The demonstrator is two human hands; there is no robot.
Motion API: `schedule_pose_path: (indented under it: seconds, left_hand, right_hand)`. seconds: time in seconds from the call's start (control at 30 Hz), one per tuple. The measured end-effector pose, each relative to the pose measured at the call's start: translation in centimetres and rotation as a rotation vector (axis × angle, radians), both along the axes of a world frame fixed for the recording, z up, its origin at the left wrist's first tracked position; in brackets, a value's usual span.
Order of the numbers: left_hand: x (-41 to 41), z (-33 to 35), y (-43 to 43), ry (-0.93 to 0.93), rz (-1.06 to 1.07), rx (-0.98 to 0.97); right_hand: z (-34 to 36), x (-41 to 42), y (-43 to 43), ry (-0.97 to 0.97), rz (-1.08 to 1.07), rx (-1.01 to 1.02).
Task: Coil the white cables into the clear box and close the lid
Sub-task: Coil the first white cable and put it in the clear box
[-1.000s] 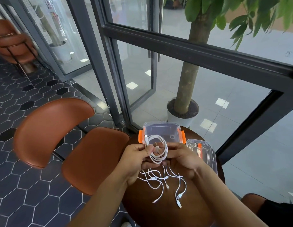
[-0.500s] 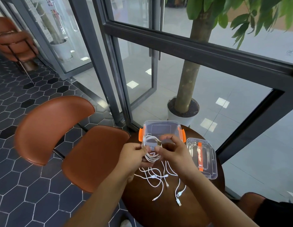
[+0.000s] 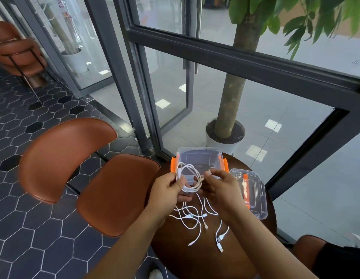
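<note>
The coiled white cable (image 3: 188, 179) hangs in the air just over the near wall of the clear box (image 3: 199, 151), which stands at the tabletop's (image 3: 195, 264) far edge. The left hand (image 3: 166, 188) pinches the coil's left side; the right hand (image 3: 221, 188) pinches its right side and a free end.

If either pinch loosens before the coil is inside, the springy loops will likely open and spill over the rim or snag the loose cables (image 3: 195, 218) lying mid-tabletop.

There is one coil, one box with two orange latches and one lid (image 3: 260, 208) at the right edge. The loose cables look like three or four, too tangled to count surely.
</note>
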State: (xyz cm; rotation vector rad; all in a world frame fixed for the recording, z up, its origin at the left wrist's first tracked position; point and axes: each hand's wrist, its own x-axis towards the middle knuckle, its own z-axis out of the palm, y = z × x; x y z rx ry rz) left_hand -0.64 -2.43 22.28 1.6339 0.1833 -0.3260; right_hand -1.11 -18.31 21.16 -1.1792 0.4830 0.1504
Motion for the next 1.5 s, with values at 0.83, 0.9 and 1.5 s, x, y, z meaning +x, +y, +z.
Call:
schedule_pose_path:
  seconds: [0.83, 0.9, 1.5]
  left_hand:
    - [-0.6, -2.6, -1.5, -0.153, 0.036, 0.288]
    - [-0.3, -2.3, -1.2, -0.12, 0.018, 0.247]
    - [0.6, -2.0, -0.2, -0.248, -0.161, 0.667]
  right_hand:
    - [-1.0, -0.4, -1.2, -0.032, 0.351, -0.129]
    - [-1.1, -0.5, -1.3, 0.0, 0.364, 0.082]
    - [-2.7, -1.9, 0.9, -0.15, 0.001, -0.178]
